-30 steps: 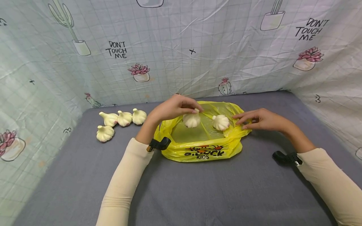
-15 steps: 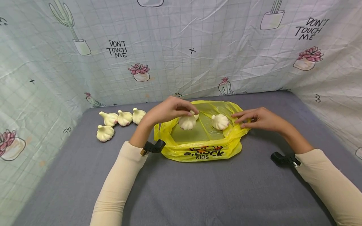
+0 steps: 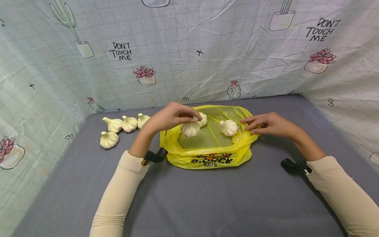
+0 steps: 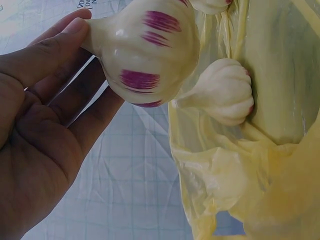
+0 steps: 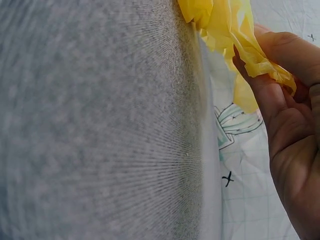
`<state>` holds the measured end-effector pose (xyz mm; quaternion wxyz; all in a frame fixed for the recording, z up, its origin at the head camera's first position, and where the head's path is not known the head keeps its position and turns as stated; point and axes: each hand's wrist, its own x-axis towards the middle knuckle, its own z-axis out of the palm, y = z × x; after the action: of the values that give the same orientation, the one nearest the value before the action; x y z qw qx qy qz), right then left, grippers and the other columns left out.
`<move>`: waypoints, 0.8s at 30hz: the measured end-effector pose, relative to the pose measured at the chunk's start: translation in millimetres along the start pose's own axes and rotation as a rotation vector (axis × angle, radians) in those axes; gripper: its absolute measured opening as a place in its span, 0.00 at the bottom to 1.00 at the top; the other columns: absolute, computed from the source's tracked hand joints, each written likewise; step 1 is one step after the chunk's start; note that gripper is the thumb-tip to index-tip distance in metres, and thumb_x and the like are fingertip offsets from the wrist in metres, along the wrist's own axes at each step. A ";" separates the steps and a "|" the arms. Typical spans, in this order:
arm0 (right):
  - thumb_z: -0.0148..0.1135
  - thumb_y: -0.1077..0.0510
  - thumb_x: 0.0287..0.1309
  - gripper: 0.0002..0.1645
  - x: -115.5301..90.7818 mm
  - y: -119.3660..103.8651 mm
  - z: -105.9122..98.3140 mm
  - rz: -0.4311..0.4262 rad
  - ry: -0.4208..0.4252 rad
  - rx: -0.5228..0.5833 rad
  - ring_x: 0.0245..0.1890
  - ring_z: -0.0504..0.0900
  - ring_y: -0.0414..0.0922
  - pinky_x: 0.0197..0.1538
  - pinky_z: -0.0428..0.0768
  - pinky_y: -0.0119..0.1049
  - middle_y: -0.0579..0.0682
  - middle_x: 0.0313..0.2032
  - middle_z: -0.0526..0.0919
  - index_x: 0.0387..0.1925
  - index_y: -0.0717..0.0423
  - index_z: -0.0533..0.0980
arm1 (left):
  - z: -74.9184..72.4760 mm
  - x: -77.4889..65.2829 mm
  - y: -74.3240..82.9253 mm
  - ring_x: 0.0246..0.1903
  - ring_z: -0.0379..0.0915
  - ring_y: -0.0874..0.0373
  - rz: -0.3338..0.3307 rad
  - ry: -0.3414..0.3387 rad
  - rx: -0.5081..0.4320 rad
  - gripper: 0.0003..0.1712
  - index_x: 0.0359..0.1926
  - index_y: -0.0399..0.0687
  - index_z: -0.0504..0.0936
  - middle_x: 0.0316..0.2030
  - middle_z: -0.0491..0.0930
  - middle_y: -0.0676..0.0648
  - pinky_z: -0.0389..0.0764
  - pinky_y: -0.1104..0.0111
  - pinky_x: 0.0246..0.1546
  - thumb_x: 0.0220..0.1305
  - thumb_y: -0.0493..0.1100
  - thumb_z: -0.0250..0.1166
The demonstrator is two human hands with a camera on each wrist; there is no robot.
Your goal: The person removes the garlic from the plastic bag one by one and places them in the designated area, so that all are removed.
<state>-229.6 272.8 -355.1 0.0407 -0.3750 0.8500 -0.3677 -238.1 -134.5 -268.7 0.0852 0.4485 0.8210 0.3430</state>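
A yellow plastic bag lies spread on the grey cloth with its mouth wide. Over its left part my left hand pinches a garlic bulb by the stem; in the left wrist view this garlic bulb shows purple streaks. Just behind it, one garlic bulb rests in the bag, and another garlic bulb lies to the right inside. My right hand holds the bag's right edge; the right wrist view shows the yellow plastic gathered between thumb and fingers.
Left of the bag, several garlic bulbs stand on the grey cloth. A printed fabric sheet hangs behind and at both sides. Black wrist straps sit on both forearms.
My left hand has drawn leftward across the bag with the pinched garlic bulb, uncovering the bulb behind it. The right hand stays on the bag's edge.
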 end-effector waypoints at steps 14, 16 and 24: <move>0.71 0.64 0.61 0.14 0.5 -0.6 -2.4 0.003 -0.004 -0.017 0.62 0.74 0.29 0.42 0.78 0.26 0.55 0.61 0.81 0.47 0.48 0.88 | -8.7 -15.3 -5.4 0.48 0.82 0.64 -0.015 0.034 0.033 0.12 0.52 0.53 0.88 0.48 0.87 0.55 0.81 0.66 0.50 0.73 0.38 0.64; 0.71 0.64 0.61 0.14 0.6 -0.9 -2.6 -0.009 -0.005 -0.022 0.62 0.74 0.29 0.42 0.78 0.26 0.55 0.61 0.81 0.47 0.48 0.88 | -9.5 -17.4 -6.5 0.49 0.81 0.65 -0.024 0.040 0.041 0.13 0.52 0.55 0.88 0.48 0.87 0.57 0.81 0.66 0.50 0.73 0.39 0.64; 0.71 0.65 0.61 0.15 0.3 -1.7 -3.6 -0.071 -0.005 -0.048 0.62 0.74 0.30 0.44 0.77 0.24 0.57 0.60 0.82 0.47 0.46 0.88 | -12.6 -25.4 -9.2 0.50 0.82 0.63 -0.072 0.057 -0.001 0.13 0.53 0.53 0.88 0.49 0.87 0.55 0.81 0.65 0.52 0.73 0.38 0.64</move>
<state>-230.0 274.0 -351.3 0.0206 -0.4066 0.8447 -0.3474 -235.1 -164.2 -269.3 0.0743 0.4088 0.8385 0.3527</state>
